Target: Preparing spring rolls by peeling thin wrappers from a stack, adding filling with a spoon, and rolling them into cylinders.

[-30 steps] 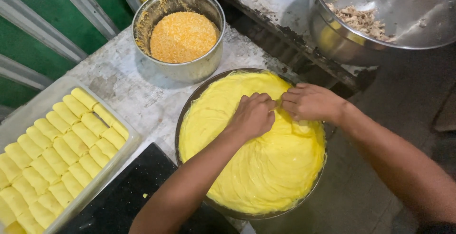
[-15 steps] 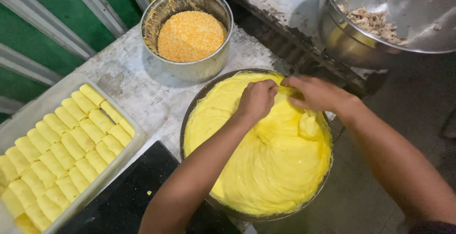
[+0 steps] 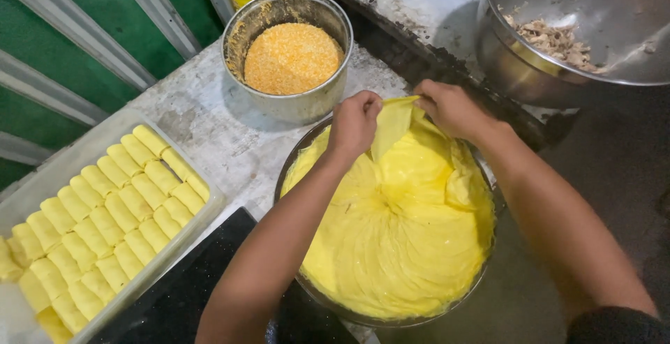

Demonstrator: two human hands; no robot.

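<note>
A wide round metal pan [image 3: 488,267] holds a stack of thin yellow wrapper sheets [image 3: 398,239]. My left hand [image 3: 354,124] and my right hand [image 3: 450,107] both pinch the far edge of the top yellow sheet [image 3: 392,126] and hold it lifted off the stack. The sheet hangs between the two hands, folded down in a point toward the pile.
A metal pot of orange crumbs [image 3: 289,56] stands just beyond the pan. A clear tray [image 3: 73,152] at the left holds rows of yellow rolls [image 3: 98,211]. A large steel bowl with shredded filling [image 3: 558,37] sits at the top right. A black board [image 3: 174,295] lies in front.
Both hands have moved from the middle of the stack to its far edge and have peeled the top yellow sheet upward.
</note>
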